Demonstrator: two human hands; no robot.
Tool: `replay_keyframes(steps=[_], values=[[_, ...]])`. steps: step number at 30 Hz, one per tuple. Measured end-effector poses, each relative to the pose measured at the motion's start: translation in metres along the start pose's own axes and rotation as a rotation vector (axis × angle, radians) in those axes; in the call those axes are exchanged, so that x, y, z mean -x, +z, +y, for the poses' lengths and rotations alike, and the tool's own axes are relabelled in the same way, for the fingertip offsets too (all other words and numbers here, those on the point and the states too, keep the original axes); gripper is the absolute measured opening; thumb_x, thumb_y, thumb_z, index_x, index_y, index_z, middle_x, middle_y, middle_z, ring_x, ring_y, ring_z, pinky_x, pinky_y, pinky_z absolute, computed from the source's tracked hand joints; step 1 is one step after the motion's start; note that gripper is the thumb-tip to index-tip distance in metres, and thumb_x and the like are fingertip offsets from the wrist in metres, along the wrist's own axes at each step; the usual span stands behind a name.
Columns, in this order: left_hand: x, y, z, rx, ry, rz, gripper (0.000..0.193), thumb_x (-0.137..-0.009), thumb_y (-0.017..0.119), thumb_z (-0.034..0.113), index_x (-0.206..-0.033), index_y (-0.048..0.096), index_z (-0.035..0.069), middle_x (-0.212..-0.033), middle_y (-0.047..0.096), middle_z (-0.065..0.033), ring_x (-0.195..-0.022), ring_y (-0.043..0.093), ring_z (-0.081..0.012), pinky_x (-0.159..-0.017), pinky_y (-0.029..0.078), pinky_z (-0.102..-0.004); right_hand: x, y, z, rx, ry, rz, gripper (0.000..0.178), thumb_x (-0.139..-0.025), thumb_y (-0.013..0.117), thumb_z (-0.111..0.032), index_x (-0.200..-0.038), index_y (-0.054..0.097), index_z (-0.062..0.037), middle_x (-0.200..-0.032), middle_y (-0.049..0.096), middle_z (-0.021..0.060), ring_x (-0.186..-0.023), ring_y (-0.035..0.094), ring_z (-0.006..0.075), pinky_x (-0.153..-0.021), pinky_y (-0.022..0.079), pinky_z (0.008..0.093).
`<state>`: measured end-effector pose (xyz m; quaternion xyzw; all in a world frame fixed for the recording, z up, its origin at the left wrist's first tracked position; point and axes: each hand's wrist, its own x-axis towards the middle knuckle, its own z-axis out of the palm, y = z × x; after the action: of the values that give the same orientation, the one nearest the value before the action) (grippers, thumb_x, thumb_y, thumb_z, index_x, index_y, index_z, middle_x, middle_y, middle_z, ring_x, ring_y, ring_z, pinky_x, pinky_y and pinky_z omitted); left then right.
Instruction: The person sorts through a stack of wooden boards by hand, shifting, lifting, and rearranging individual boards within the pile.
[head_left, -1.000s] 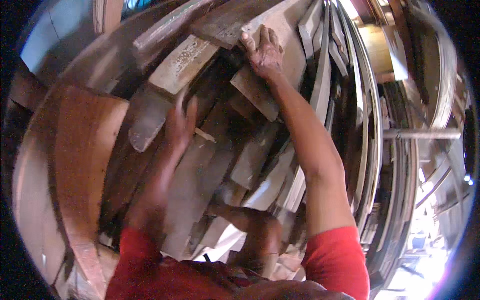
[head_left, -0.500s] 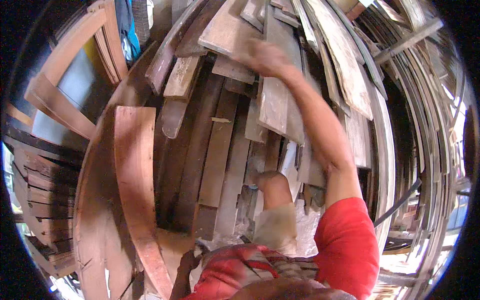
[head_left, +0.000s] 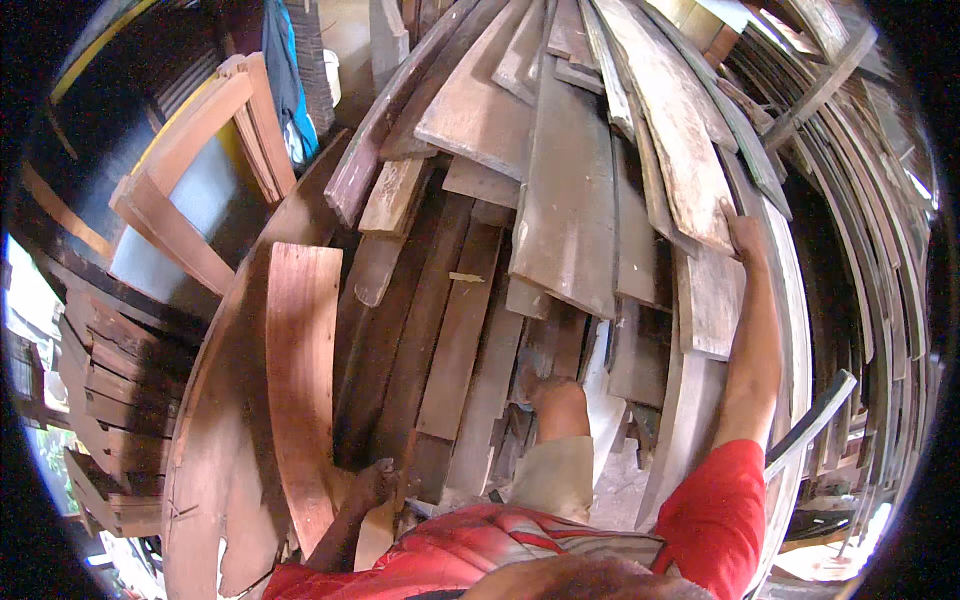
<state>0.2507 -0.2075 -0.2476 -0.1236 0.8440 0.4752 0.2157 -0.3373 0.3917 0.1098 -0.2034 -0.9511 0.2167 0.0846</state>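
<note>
My right hand (head_left: 742, 234) is closed at the lower right corner of a long, pale, rough-faced plank (head_left: 690, 170) on the right side of the stack. The arm is stretched out toward it. Left of that plank lies a wide grey-brown board (head_left: 568, 200). Low on the left, my left hand (head_left: 372, 484) hangs in shadow beside a reddish curved-looking board (head_left: 303, 350). Its fingers are too dark to make out clearly, and nothing shows in it.
Loose planks of several lengths overlap ahead of me, with darker boards (head_left: 450, 345) lower down between them. A wooden frame (head_left: 190, 230) leans at the left. Stacked timber (head_left: 850, 230) lines the right side, and a bar (head_left: 812, 422) juts out near my right elbow.
My right hand has swung from the middle boards to the right and down onto the pale plank's end. My left hand shows more fully beside the reddish board. The view has shifted.
</note>
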Motion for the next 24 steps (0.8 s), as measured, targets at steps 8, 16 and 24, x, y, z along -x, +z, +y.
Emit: replay_keyframes(steps=[8,16,24], values=[[0.033,0.004,0.028,-0.366,0.181,0.074,0.046,-0.096,0.066,0.038,-0.132,0.063,0.011,-0.121,0.070,-0.0189,-0.114,0.067,-0.0344,-0.099,0.052,-0.0412,0.017,0.016,-0.014,-0.159,-0.148,-0.132,0.071,-0.097,0.049,-0.065,-0.116,0.074,-0.0009,-0.112,0.071,0.0294,-0.100,0.070,0.0385,-0.083,0.054,0.0482],[-0.015,-0.007,0.103,-0.281,0.633,0.110,0.054,-0.101,0.062,0.039,-0.140,0.054,0.002,-0.129,0.066,-0.0200,-0.118,0.064,-0.0327,-0.101,0.051,-0.0386,0.102,0.073,-0.058,-0.310,-0.248,-0.125,0.058,-0.099,0.061,-0.045,-0.102,0.070,0.0122,-0.085,0.070,0.0125,-0.074,0.060,0.0178,-0.071,0.050,0.0404],[-0.021,-0.093,0.225,1.127,0.206,-0.134,0.097,-0.095,0.044,0.075,-0.152,0.037,-0.002,-0.145,0.054,-0.0162,-0.120,0.060,-0.0238,-0.100,0.051,-0.0385,0.366,0.068,-0.039,0.270,-0.702,0.007,0.047,-0.098,0.058,-0.039,-0.115,0.064,0.0040,-0.098,0.067,0.0255,-0.099,0.063,0.0436,-0.088,0.049,0.0503]])
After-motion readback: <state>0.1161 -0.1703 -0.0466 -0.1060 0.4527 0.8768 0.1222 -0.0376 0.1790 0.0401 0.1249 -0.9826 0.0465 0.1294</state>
